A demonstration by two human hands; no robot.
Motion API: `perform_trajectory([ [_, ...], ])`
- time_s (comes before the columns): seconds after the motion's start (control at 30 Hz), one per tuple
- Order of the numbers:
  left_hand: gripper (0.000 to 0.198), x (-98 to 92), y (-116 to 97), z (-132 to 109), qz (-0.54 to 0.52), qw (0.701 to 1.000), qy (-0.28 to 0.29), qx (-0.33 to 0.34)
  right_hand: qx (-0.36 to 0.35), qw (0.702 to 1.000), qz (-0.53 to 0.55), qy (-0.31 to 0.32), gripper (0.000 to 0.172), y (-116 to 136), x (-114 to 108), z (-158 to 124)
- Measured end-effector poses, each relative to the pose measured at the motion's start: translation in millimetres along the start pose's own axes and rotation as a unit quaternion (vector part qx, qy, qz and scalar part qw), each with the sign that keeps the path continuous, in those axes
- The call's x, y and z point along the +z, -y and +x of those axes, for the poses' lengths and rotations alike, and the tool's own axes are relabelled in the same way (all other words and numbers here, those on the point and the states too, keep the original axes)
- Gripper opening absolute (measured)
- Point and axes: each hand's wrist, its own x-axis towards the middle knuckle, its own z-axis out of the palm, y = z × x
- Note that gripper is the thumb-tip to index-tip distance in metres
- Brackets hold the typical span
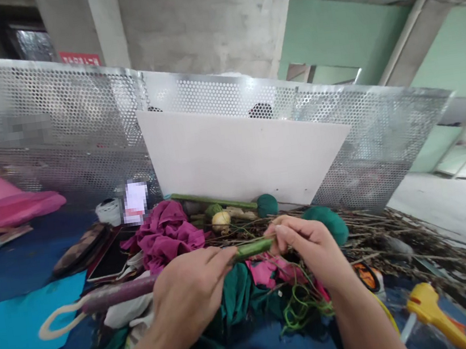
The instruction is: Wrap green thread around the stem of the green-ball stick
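My left hand [194, 285] is closed around a rod-like piece whose green-wrapped end [253, 248] shows between my two hands. A purple-wrapped length [120, 293] with a cream loop [49, 327] sticks out on the other side of that hand; whether both are one piece is hidden by my fingers. At the right tip of the green part, the fingers of my right hand [305, 239] are pinched together on it. Light green yarn [304, 305] lies in a tangle below my right hand. Dark green cloth [237, 294] and pink cloth [265, 270] lie underneath.
A white board [242, 150] leans on a perforated metal screen [65, 110]. Magenta cloth [170, 234], a green ball [327, 224] and dry twigs [378, 230] lie behind my hands. To the right is a yellow glue gun [431, 308]; blue paper [30, 327] lies left.
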Motion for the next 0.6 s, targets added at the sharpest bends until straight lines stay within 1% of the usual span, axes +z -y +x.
perform_trajectory([
  [0.07, 0.031, -3.9, 10.9, 0.2, 0.000, 0.999, -0.015, -0.030, 0.061, 0.996, 0.042, 0.040, 0.042, -0.1, -25.4, -4.4],
  [0.1, 0.031, -5.8, 16.0, 0.1, -0.002, 0.999, -0.020, -0.042, 0.079, 0.994, 0.054, 0.050, 0.043, -1.4, -38.4, -6.8],
  [0.13, 0.031, -7.8, 20.6, -0.1, -0.002, 0.998, -0.023, -0.057, 0.086, 0.993, 0.062, 0.049, 0.045, -3.5, -50.7, -8.9],
  [0.17, 0.031, -9.9, 24.4, -0.2, -0.002, 0.997, -0.019, -0.072, 0.082, 0.994, 0.069, 0.034, 0.045, -6.1, -61.8, -10.5],
  [0.2, 0.032, -12.2, 27.5, -0.2, -0.002, 0.996, -0.015, -0.086, 0.071, 0.994, 0.081, 0.007, 0.045, -9.1, -71.4, -11.3],
  [0.27, 0.032, -17.1, 31.8, 0.1, -0.012, 0.994, 0.001, -0.112, 0.045, 0.989, 0.121, -0.072, 0.043, -15.4, -85.6, -10.7],
  [0.33, 0.032, -21.8, 34.5, 0.9, -0.035, 0.990, 0.024, -0.133, 0.014, 0.973, 0.160, -0.163, 0.039, -21.6, -93.7, -7.5],
  [0.4, 0.032, -25.3, 36.8, 1.6, -0.063, 0.986, 0.050, -0.148, -0.012, 0.956, 0.173, -0.239, 0.037, -27.7, -97.9, -3.1],
  [0.5, 0.031, -27.6, 40.1, 1.7, -0.109, 0.977, 0.086, -0.160, -0.029, 0.941, 0.148, -0.304, 0.037, -37.5, -101.1, 2.8],
  [0.6, 0.028, -28.4, 40.8, 1.3, -0.174, 0.961, 0.120, -0.178, -0.029, 0.938, 0.100, -0.331, 0.038, -47.3, -102.4, 7.2],
])
